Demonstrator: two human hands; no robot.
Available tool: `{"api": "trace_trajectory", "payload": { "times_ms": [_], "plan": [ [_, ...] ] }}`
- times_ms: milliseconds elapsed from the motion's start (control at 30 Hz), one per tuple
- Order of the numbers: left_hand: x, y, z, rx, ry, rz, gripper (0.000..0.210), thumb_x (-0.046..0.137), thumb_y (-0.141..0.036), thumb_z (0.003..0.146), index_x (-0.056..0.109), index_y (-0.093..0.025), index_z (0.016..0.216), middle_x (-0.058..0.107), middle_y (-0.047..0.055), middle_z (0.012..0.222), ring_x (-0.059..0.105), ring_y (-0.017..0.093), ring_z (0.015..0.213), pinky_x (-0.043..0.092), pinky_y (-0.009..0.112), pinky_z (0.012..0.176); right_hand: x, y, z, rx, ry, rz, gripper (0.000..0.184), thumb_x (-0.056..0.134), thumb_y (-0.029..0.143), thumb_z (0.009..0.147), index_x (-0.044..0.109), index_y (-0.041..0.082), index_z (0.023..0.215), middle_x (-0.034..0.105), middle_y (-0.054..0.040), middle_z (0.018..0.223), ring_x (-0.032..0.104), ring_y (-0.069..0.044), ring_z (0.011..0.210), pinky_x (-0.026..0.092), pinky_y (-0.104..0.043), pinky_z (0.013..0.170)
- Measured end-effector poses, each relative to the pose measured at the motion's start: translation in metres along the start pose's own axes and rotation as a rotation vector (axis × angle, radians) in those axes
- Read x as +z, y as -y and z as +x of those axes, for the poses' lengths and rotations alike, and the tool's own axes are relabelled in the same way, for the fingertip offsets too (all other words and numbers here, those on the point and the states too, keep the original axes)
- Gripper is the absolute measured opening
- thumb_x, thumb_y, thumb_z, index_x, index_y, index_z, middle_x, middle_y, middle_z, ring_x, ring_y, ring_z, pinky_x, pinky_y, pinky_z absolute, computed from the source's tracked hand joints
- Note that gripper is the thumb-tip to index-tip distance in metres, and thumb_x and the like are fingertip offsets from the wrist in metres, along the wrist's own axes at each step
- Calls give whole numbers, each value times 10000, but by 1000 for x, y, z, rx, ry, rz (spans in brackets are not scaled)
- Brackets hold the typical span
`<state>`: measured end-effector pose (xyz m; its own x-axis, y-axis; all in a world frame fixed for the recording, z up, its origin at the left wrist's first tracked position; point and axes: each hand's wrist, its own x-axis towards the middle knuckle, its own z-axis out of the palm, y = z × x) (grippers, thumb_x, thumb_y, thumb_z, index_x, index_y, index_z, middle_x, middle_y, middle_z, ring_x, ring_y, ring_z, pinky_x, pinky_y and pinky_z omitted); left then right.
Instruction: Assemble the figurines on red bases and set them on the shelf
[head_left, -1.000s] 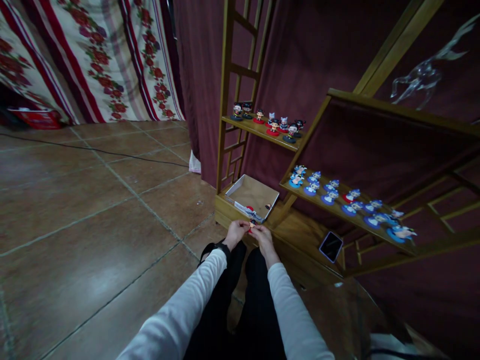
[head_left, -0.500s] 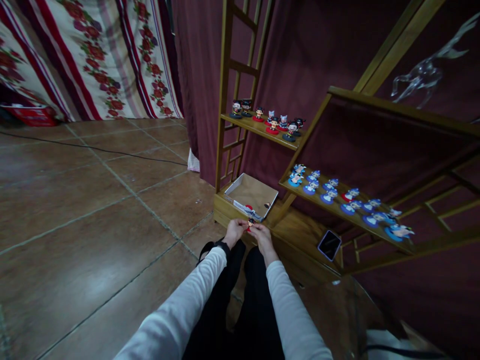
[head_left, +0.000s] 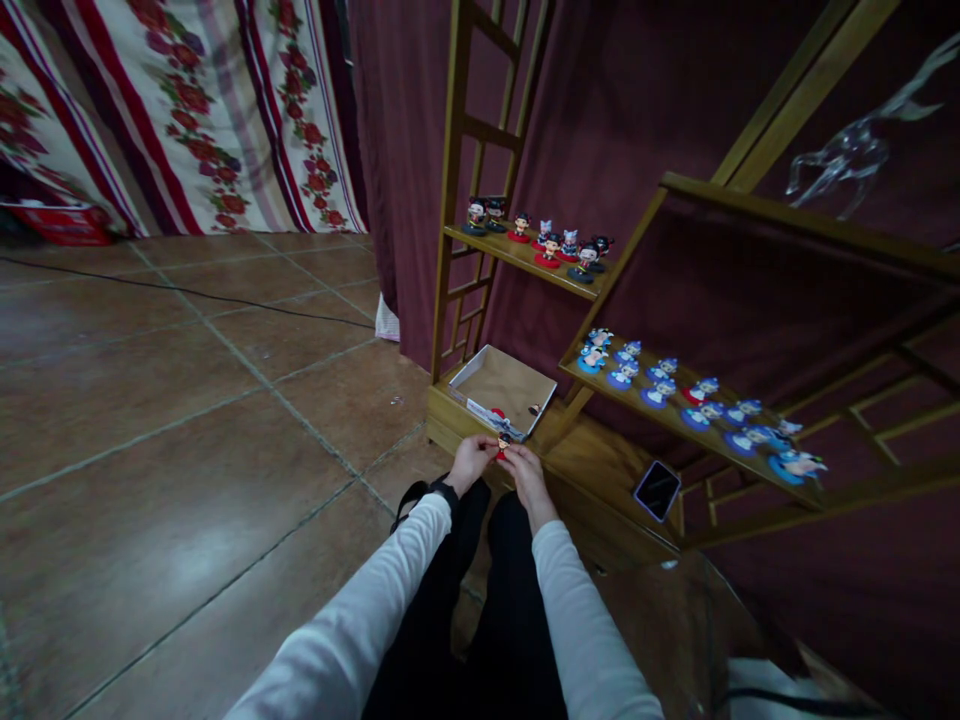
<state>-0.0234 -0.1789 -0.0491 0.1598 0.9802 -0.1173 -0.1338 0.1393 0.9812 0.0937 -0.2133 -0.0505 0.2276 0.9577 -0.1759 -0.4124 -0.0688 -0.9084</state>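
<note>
Between my two hands is a small figurine [head_left: 504, 444] with black hair and a red base. My left hand [head_left: 472, 461] pinches it from the left, and my right hand [head_left: 526, 471] grips it from the right, low near the base. Just beyond my hands, an open shallow cardboard box [head_left: 501, 383] sits on the bottom board of the wooden shelf. A few small pieces, one of them red, lie at the box's near edge and right corner.
Figurines on red and dark bases [head_left: 547, 250] stand on the upper left shelf; blue ones [head_left: 658, 392] line the middle shelf. A phone [head_left: 658, 491] lies on the bottom board [head_left: 600, 465]. A clear horse ornament [head_left: 844, 160] is at upper right. A cable [head_left: 225, 301] crosses the tiled floor.
The figurine has been raised slightly and now shows more upright between my fingers. Both hands have barely moved, and the view has shifted a little.
</note>
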Motion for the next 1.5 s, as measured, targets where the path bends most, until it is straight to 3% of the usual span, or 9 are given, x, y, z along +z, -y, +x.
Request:
{"api": "trace_trajectory", "payload": {
  "times_ms": [200,400,600,867,1067,1300,1500],
  "plan": [
    [-1,5,2,108,120,56,272,685,-118,601,646,-115,871,664,13,733,588,114,660,471,238,669,1,2,0,9,-25,20,217,762,233,532,592,199,663,681,13,740,624,-143,721,496,-309,739],
    [0,4,-1,152,91,191,432,663,-107,636,621,-119,1066,679,37,816,611,136,726,488,263,716,3,5,-1,5,-70,3,239,756,233,509,560,196,640,659,29,676,606,-127,667,481,-297,714],
    [-1,-3,-5,168,82,220,317,622,-71,654,630,-120,966,673,44,827,615,143,764,493,266,730,5,10,-4,11,-40,-31,228,743,221,509,563,195,647,659,26,680,608,-132,681,476,-309,739],
    [1,-12,-13,273,21,235,256,595,-71,664,558,-159,902,633,-2,788,598,115,736,481,248,721,3,14,-6,3,68,-39,265,731,223,560,640,195,807,697,-9,797,629,-164,797,473,-314,806],
    [3,-16,-21,371,-14,440,216,553,-104,738,528,-193,933,633,15,859,606,137,768,479,264,725,0,12,-5,-22,91,-4,272,717,169,576,659,201,840,693,-8,872,619,-145,857,451,-290,875],
    [6,-22,-36,501,-33,781,322,487,-131,817,511,-208,1129,592,65,1054,566,185,999,454,309,867,-5,13,-6,8,107,18,266,695,129,567,654,225,811,669,13,864,603,-125,822,474,-274,831],
    [7,-29,-43,592,-9,1025,359,407,-190,877,458,-209,1233,575,76,1031,549,198,965,444,308,834,-6,17,-11,16,115,13,296,683,133,561,631,247,829,648,32,891,590,-118,814,486,-258,798]
  ]
}}
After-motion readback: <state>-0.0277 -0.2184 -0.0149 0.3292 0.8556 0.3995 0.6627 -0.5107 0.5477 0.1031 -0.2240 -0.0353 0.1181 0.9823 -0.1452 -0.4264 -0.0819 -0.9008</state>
